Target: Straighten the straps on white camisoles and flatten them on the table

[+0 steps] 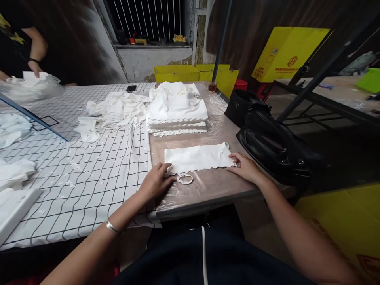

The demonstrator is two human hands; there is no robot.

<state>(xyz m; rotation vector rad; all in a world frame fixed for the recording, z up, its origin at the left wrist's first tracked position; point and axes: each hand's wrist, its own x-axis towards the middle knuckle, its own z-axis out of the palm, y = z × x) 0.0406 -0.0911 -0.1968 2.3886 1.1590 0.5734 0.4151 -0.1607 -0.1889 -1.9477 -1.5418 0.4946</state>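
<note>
A white knit garment piece with a wavy lower edge [197,157] lies flat on the plastic-covered part of the table, a thin white strap [185,179] looping out below its left corner. With thumb and fingers my left hand [157,180] pinches that left corner. At the opposite end my right hand [245,168] is closed on the lower right corner, and the cloth there is slightly folded. Just behind the piece stands a neat stack of similar white garments [178,109] with scalloped edges.
Loose white garments [115,109] lie on the checked tablecloth [115,166]. Black bags [273,142] crowd the table's right edge. A glass of brown liquid [212,86] and a phone [131,88] sit farther back. Another person's hand [36,68] handles white cloth at far left.
</note>
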